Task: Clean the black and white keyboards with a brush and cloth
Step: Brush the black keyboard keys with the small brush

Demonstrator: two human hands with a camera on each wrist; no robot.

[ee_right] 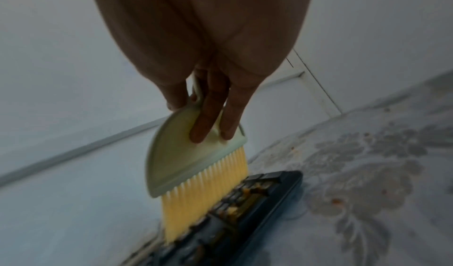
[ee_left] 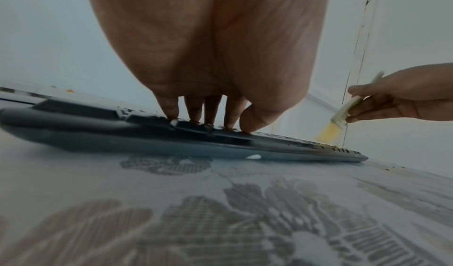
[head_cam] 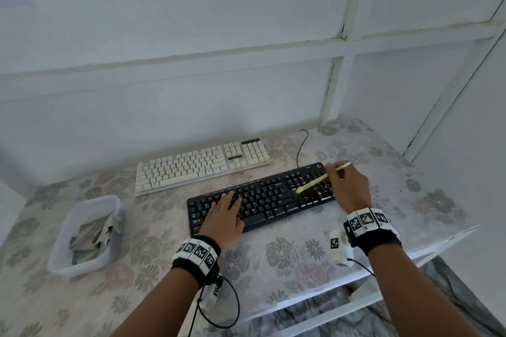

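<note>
Black keyboard (head_cam: 262,200): flat plastic board near the front of the floral-covered table (head_cam: 301,254), orange-yellow crumbs on its right-hand keys.
White keyboard (head_cam: 202,165): just behind it, apart, orange specks among its keys.
Brush (ee_right: 196,154): pale green plastic head, yellow bristles — tips on the black keyboard's right-hand keys.
Right hand (head_cam: 349,186): fingers gripping the brush.
Left hand (head_cam: 223,217): fingers straight, pressing the black keyboard's left half.
Cloth (head_cam: 93,235): crumpled in a translucent plastic tub (head_cam: 68,262) — left of both keyboards.
</note>
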